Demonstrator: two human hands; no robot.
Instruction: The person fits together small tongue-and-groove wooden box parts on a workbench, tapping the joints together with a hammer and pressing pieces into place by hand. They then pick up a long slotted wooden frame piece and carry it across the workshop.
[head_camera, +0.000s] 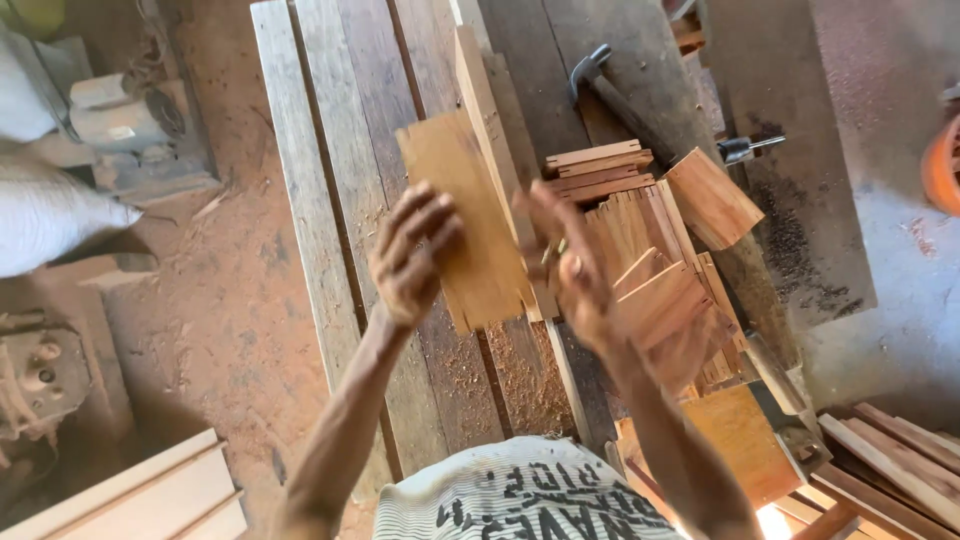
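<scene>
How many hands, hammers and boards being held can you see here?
Bare hands: 2, the left hand and the right hand
Flat light-brown wooden board held up between both hands: 1
Steel claw hammer with dark handle on the plank bench: 1
Total: 4

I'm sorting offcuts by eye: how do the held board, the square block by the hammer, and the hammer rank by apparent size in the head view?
1. Held board, in both hands, looks largest, though it is nearest the camera.
2. and 3. Square block and hammer look alike; the hammer's handle end is unclear, so I won't rank them.
</scene>
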